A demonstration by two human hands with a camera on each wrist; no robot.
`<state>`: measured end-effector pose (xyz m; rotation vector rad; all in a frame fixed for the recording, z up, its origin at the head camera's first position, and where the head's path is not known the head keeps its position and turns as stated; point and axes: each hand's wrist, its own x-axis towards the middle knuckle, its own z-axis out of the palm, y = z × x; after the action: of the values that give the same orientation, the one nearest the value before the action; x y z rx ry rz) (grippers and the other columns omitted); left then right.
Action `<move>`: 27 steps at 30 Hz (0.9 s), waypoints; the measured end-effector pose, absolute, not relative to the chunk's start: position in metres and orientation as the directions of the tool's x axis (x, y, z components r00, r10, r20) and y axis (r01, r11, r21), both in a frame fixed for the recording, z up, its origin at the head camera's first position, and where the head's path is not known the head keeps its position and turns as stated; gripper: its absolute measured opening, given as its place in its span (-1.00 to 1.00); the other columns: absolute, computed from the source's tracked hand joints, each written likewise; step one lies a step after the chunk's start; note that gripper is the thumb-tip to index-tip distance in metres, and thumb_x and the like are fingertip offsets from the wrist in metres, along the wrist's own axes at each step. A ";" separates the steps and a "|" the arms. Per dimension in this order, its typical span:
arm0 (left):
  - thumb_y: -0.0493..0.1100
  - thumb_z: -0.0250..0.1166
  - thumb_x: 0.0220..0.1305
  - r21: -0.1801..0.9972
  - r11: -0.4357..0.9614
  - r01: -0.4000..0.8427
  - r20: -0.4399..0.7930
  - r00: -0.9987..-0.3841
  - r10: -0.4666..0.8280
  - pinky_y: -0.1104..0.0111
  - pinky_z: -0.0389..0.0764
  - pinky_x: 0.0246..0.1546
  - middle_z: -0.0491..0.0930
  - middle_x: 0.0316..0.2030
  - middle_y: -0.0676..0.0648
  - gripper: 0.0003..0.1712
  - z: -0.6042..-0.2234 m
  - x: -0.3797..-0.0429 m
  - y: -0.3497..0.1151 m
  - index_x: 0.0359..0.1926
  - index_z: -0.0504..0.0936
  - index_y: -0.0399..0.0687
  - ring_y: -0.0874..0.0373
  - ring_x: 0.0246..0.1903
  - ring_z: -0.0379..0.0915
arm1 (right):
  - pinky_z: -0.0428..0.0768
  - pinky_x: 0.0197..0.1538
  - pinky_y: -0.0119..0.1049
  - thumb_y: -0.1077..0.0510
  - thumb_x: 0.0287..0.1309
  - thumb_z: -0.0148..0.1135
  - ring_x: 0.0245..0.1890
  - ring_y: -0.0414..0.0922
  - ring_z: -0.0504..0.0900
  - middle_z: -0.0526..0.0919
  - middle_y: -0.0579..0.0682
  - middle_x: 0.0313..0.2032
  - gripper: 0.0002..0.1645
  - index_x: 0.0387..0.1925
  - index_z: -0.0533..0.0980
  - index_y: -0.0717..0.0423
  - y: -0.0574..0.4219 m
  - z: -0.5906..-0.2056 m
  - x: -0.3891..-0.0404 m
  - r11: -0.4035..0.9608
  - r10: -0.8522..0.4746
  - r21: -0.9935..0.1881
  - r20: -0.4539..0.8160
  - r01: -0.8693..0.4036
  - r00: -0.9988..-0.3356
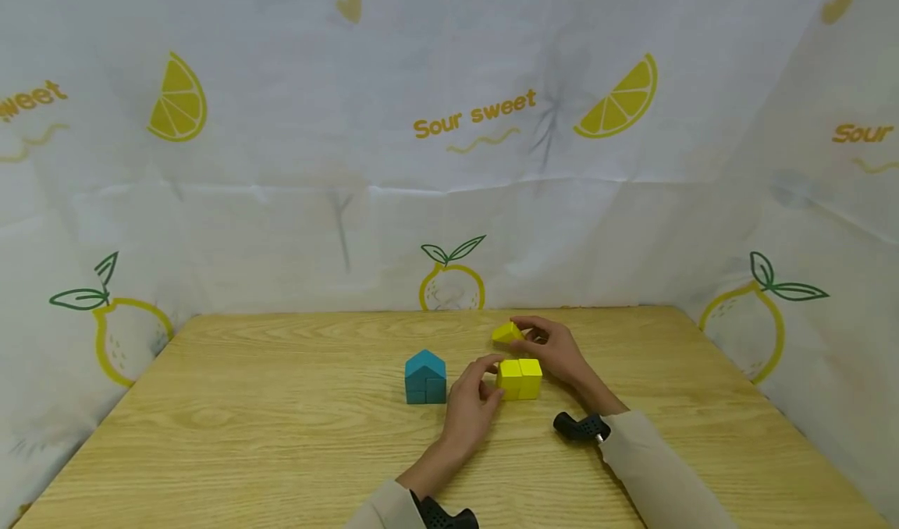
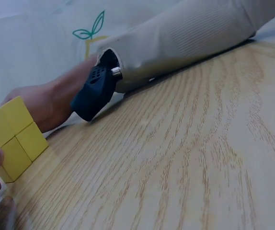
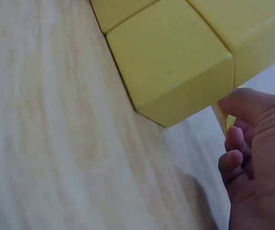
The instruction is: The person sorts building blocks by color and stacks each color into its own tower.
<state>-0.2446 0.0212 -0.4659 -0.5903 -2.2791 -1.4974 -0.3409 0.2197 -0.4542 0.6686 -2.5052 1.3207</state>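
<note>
Several yellow blocks (image 1: pixel 519 379) stand stacked as a squarish body on the wooden table, their front seams plain in the left wrist view. At its left side is my left hand (image 1: pixel 472 404), thumb near the front and curled fingers reaching round behind, holding the left blocks. Behind the stack, my right hand (image 1: pixel 555 349) pinches a yellow triangular block (image 1: pixel 505 332) between thumb and fingers. Only a sliver of that triangle shows in the right wrist view, past the large yellow cubes (image 3: pixel 171 67). To the left stands a teal block house (image 1: pixel 425 378) with a peaked top.
The wooden table (image 1: pixel 281 435) runs back to a white cloth (image 1: pixel 295 240) printed with lemons and lettering. A black wrist device (image 1: pixel 581 427) sits at the right sleeve, another (image 1: pixel 449 516) at the left sleeve.
</note>
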 end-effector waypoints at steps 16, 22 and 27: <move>-0.44 0.33 0.16 0.782 0.332 0.527 0.507 -0.848 0.150 0.47 0.43 -0.49 0.54 -0.09 -0.05 -0.42 -0.467 -0.245 0.022 0.19 0.47 0.02 0.34 -0.56 0.27 | 0.54 -0.32 -0.33 0.31 0.19 0.28 -0.32 0.07 0.56 0.58 0.24 0.00 -0.53 0.14 0.48 0.33 0.215 -0.407 -0.296 0.371 -0.350 -0.760 0.419 -0.534 -0.838; -0.42 0.33 0.17 0.789 0.351 0.505 0.487 -0.861 0.146 0.47 0.42 -0.49 0.54 -0.08 -0.03 -0.42 -0.467 -0.246 0.022 0.19 0.47 0.04 0.35 -0.55 0.27 | 0.54 -0.31 -0.34 0.33 0.17 0.28 -0.35 0.03 0.55 0.59 0.20 -0.05 -0.54 0.12 0.49 0.34 0.215 -0.399 -0.288 0.338 -0.354 -0.758 0.446 -0.558 -0.822; -0.43 0.33 0.16 0.787 0.350 0.509 0.490 -0.859 0.147 0.47 0.42 -0.50 0.56 -0.09 -0.06 -0.43 -0.467 -0.246 0.022 0.19 0.46 -0.05 0.33 -0.55 0.29 | 0.51 -0.36 -0.34 0.37 0.17 0.27 -0.42 -0.03 0.49 0.57 0.22 -0.09 -0.55 0.12 0.49 0.35 0.216 -0.396 -0.282 0.272 -0.391 -0.757 0.477 -0.594 -0.787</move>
<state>-0.2456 0.0221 -0.4667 -0.5791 -2.2841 -1.5125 -0.2819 0.2162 -0.3963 0.9202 -2.3420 1.5304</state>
